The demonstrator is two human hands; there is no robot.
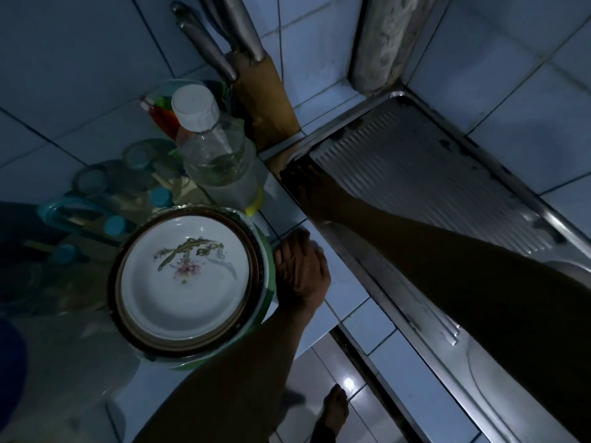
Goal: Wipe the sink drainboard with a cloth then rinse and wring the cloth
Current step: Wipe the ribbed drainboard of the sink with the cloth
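Drainboard corner under right hand; ribbed steel beyond lies bare.

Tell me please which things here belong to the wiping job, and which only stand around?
For the job:
- sink drainboard, ribbed steel
- right hand, flat at its near-left corner; a cloth under it cannot be made out
- left hand, resting on the tiled counter

Standing around:
- stack of plates
- clear bottle
- knife block
- jars
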